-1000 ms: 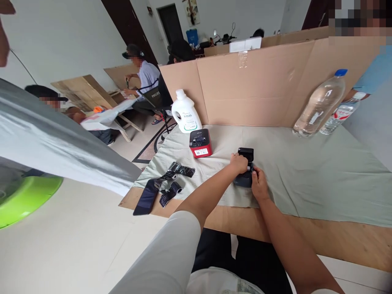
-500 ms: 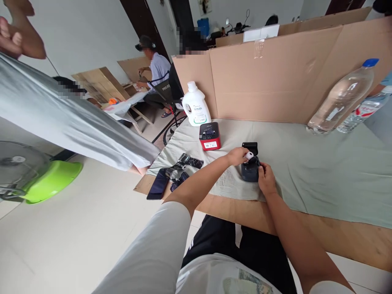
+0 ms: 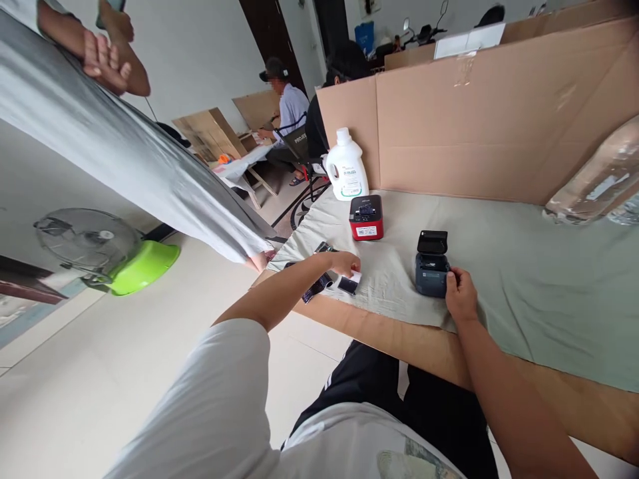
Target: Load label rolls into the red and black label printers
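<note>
My left hand (image 3: 345,263) is closed on a small roll of paper (image 3: 356,276), with a dark-printed end (image 3: 348,286) hanging or lying just below it; fingers partly cover the roll. Beside that hand, dark-printed paper strips (image 3: 317,289) curl on the cloth. My right hand (image 3: 462,294) grips the right side of a small dark portable label printer (image 3: 431,279), thumb at its front corner. The printer's black lid (image 3: 432,241) stands open at the back. Further back sits a red and black boxy device (image 3: 367,219) with a white label.
A white jug (image 3: 346,166) stands behind the red device, against a cardboard partition (image 3: 449,126). At the right lies a big clear bottle (image 3: 594,176) leaning on the partition. The grey-green cloth (image 3: 529,266) covers the table. People are nearby at left and behind.
My left hand has moved from above the printer leftward to the strips, with the roll in it. My right hand stays on the printer. The camera view has turned left.
</note>
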`<state>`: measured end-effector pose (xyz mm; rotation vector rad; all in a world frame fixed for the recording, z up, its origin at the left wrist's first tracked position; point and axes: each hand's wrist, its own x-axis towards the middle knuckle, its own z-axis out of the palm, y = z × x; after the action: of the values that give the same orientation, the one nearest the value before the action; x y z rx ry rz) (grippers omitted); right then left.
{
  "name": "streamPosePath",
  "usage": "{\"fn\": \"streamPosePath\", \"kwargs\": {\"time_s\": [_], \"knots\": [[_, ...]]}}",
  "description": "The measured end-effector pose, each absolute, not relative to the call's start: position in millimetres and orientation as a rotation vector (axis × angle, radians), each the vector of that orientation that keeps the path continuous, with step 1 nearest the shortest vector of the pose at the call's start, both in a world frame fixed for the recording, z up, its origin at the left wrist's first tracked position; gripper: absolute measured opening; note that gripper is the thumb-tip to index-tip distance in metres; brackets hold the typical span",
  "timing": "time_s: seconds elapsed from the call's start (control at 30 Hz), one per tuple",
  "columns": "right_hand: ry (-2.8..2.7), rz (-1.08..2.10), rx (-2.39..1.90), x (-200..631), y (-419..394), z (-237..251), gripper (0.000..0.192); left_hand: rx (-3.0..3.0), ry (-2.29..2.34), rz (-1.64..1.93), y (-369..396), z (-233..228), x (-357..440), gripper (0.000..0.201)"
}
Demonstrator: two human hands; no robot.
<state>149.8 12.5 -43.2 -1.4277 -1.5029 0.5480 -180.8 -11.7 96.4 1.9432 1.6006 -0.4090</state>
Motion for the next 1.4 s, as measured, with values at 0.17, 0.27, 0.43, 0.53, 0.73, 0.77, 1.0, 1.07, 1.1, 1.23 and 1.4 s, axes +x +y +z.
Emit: {"fn": "streamPosePath", "kwargs": {"time_s": [0.17, 0.27, 0.43, 0.53, 0.73, 0.77, 1.0, 1.07, 1.1, 1.23, 1.4], "knots": [[-1.498, 0.553, -1.435, 150, 12, -42, 0.051, 1.942, 1.707, -0.322, -34, 85, -204, 0.039], [-1.499, 0.555, -1.449, 150, 13, -42, 0.052, 1.968, 1.815, -0.266, -47, 89, -220, 0.041], [-1.483, 0.579, -1.440, 149, 14, -44, 0.052, 2.088, 1.800, -0.419, -66, 80, -238, 0.043], [-1.462, 0.595, -1.406, 148, 14, -46, 0.051, 2.071, 1.837, -0.417, -73, 77, -240, 0.039], [-1.444, 0.576, -1.366, 144, 12, -47, 0.046, 1.761, 1.365, -0.376, -69, 118, -207, 0.033], [-1.447, 0.564, -1.353, 143, 12, -47, 0.044, 1.734, 1.279, -0.305, -64, 126, -194, 0.034], [-1.612, 0.256, -1.235, 141, 2, -36, 0.056, 1.945, 1.207, 0.156, 12, 129, -68, 0.030], [-1.650, 0.199, -1.196, 143, -1, -31, 0.056, 2.084, 1.329, 0.145, 37, 116, -39, 0.031], [-1.663, 0.185, -1.189, 144, -3, -28, 0.055, 2.166, 1.392, 0.110, 48, 110, -28, 0.031], [-1.715, 0.196, -1.181, 146, -6, -24, 0.037, 2.392, 1.575, -0.120, 71, 91, -3, 0.032], [-1.723, 0.219, -1.173, 147, -4, -25, 0.027, 2.445, 1.689, -0.195, 72, 81, 4, 0.034]]}}
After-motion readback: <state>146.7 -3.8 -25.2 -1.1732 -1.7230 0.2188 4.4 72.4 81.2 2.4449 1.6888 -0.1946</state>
